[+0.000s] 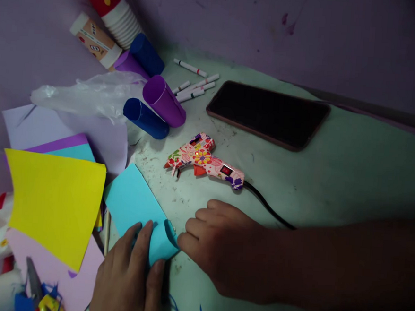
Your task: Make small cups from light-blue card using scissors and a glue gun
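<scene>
A light blue sheet of paper [133, 200] lies on the table with its near end curled into a roll. My left hand [124, 273] rests over that roll, thumb on one side and fingers on the other. At the roll's right edge, my right hand [218, 246] is closed, its fingertips pinching the paper's corner; the exact grip is hidden by the knuckles. Just beyond the hands lies a flower-patterned glue gun [202, 157], its nozzle pointing left and its small light lit. Past it stand a purple paper tube [165, 100] and a dark blue paper tube [146, 118], both tilted in view.
A phone [267, 113] lies behind the glue gun, near several markers [194, 86]. On the left are a yellow sheet [57, 202], other papers, a plastic bag [87, 95] and scissors [34, 278]. Stacked paper cups [122, 24] stand against the wall. A black cord [266, 204] passes behind my right wrist.
</scene>
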The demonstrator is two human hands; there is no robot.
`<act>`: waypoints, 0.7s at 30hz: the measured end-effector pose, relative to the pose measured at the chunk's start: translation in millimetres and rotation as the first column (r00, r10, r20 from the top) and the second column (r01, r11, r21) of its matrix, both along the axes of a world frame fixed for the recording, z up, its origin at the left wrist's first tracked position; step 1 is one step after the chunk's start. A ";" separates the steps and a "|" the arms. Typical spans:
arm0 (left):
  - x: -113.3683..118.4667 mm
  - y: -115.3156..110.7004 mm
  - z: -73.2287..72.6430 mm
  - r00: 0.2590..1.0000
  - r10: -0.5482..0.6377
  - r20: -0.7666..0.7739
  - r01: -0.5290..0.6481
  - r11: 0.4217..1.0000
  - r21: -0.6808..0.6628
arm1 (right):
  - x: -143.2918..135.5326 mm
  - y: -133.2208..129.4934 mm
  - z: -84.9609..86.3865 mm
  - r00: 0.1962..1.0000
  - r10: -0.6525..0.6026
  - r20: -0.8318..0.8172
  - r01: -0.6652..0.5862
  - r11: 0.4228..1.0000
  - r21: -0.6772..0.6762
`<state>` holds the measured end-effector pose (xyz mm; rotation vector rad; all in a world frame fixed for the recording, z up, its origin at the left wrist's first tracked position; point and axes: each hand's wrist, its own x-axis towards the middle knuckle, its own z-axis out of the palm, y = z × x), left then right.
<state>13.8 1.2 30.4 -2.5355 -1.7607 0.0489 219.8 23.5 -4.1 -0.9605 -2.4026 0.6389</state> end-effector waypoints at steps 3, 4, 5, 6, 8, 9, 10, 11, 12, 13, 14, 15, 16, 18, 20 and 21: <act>-0.1 0.0 0.8 1.000 -0.009 -0.028 0.009 1.000 -0.011 | -0.3 0.2 0.2 1.000 0.009 0.004 -0.009 1.000 -0.004; -0.2 0.0 0.8 0.999 -0.012 -0.033 0.012 1.000 -0.014 | -0.3 0.3 0.7 1.000 0.012 0.006 -0.012 1.000 -0.005; -0.3 0.0 0.8 0.999 -0.015 -0.035 0.014 1.000 -0.014 | -0.2 0.5 1.2 1.000 0.014 0.007 -0.014 1.000 -0.005; -0.4 0.0 0.7 0.999 -0.017 -0.035 0.017 1.000 -0.012 | -0.1 0.7 1.7 1.000 0.013 0.008 -0.013 1.000 -0.005; -0.5 0.0 0.4 0.999 -0.024 -0.030 0.024 1.000 -0.002 | 0.2 0.9 2.8 1.000 0.004 0.015 -0.004 1.000 -0.002; -0.5 0.0 0.3 0.999 -0.028 -0.028 0.028 1.000 0.002 | 0.4 1.0 3.2 1.000 0.004 0.021 -0.004 1.000 -0.001; -0.5 0.1 0.3 0.999 -0.031 -0.028 0.031 1.000 0.004 | 0.6 1.0 3.4 1.000 0.007 0.028 -0.007 1.000 -0.002; -0.7 0.3 0.4 0.999 -0.033 -0.030 0.034 0.999 0.004 | 0.8 1.0 3.5 0.999 0.012 0.036 -0.012 1.000 -0.003; -1.3 0.7 0.5 0.999 -0.037 -0.034 0.037 0.999 0.004 | 0.9 0.8 3.4 0.999 0.020 0.041 -0.019 1.000 -0.005; -2.3 1.4 0.6 0.998 -0.042 -0.041 0.042 0.999 0.004 | 0.9 0.6 3.2 0.999 0.026 0.045 -0.026 1.000 -0.007; -3.8 2.2 0.6 0.997 -0.056 -0.051 0.056 0.998 0.002 | 0.8 0.3 2.8 0.998 0.029 0.046 -0.029 1.000 -0.006; -5.8 3.2 0.5 0.995 -0.076 -0.063 0.075 0.997 -0.005 | 0.6 0.0 2.4 0.999 0.027 0.045 -0.027 1.000 -0.003; -8.3 4.1 0.3 0.992 -0.103 -0.074 0.102 0.995 -0.015 | 0.4 -0.4 2.0 0.999 0.024 0.043 -0.024 1.000 0.002; -13.7 5.5 -0.3 0.985 -0.146 -0.091 0.143 0.989 -0.041 | -0.2 -0.9 1.3 0.999 0.018 0.046 -0.018 1.000 0.008; -18.3 5.8 -0.8 0.983 -0.154 -0.098 0.150 0.987 -0.053 | -0.7 -1.0 0.9 0.999 0.021 0.048 -0.021 1.000 0.008; -19.8 5.5 -1.0 0.984 -0.148 -0.099 0.144 0.988 -0.051 | -0.9 -0.9 0.7 0.998 0.023 0.050 -0.024 1.000 0.007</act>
